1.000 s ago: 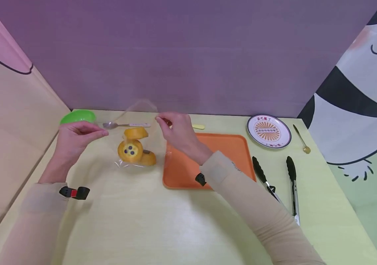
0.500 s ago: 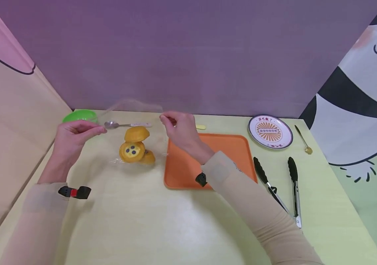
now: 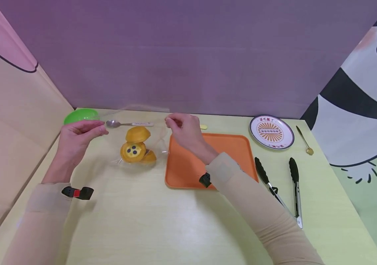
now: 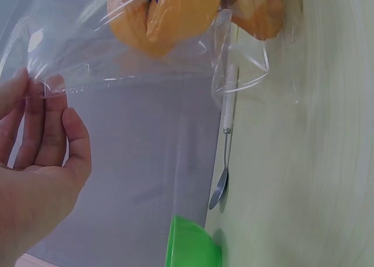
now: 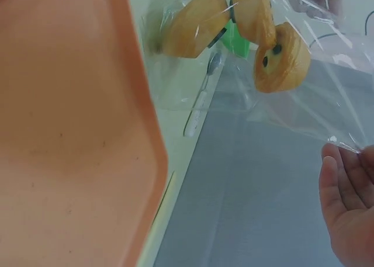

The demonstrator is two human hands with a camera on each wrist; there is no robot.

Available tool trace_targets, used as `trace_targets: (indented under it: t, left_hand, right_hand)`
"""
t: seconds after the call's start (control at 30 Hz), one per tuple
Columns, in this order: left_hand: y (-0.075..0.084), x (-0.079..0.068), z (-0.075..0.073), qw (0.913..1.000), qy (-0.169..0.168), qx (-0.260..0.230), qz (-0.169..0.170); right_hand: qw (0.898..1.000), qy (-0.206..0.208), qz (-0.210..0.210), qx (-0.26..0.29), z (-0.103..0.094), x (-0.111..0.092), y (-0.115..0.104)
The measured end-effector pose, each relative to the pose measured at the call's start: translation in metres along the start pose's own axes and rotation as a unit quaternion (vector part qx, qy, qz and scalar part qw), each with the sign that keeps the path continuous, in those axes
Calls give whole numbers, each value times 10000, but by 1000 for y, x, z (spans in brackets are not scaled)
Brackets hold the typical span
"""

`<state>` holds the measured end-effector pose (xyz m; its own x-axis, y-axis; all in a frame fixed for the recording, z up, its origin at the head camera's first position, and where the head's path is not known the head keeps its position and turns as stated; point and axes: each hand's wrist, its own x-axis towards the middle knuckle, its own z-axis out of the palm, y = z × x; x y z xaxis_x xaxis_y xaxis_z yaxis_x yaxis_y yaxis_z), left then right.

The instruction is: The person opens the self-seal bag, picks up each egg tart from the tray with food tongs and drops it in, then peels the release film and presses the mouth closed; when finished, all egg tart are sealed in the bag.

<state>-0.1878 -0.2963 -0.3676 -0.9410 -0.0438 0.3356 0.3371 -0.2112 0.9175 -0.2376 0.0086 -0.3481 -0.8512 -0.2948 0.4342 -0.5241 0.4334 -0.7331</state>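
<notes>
A clear plastic bag [image 4: 82,51] is stretched between both hands. My left hand [image 3: 75,141] pinches one side of its upper edge between thumb and fingers. On the opposite side my right hand [image 3: 188,132] pinches the edge the same way. Low in the bag lie yellow-orange egg tarts: one [image 3: 133,152] faces out with dark blue dots on its filling, another [image 3: 138,134] leans above it, and a third [image 3: 149,156] sits partly hidden at its right. In the right wrist view, the dotted tart [image 5: 283,59] shows through the film near the fingers.
An orange tray [image 3: 185,176] lies under the right forearm. Behind the bag are a spoon [image 3: 137,124] and a green bowl [image 3: 81,115]. To the right are a patterned plate [image 3: 271,132], a small gold spoon [image 3: 305,141] and black-handled tongs [image 3: 294,176].
My right hand has moved slightly right, away from the left, and the bag's mouth is pulled wider and flatter. The tarts have shifted a little inside. Both hands keep their pinch.
</notes>
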Motion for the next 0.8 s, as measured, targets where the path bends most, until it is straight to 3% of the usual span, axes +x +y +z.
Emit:
trace_targets:
  t: [0.33, 0.47, 0.8]
  left_hand:
    - [-4, 3, -3, 9934, -227, -1098, -232]
    - [-4, 4, -2, 9925, -367, -1151, -195]
    - [-3, 5, 2, 9925, -314, -1172, -138]
  right_hand:
    - [9984, -105, 516, 207, -3, 1, 3]
    - [9976, -273, 613, 194, -4, 3, 3]
    - [9970, -509, 572, 95, -5, 8, 1]
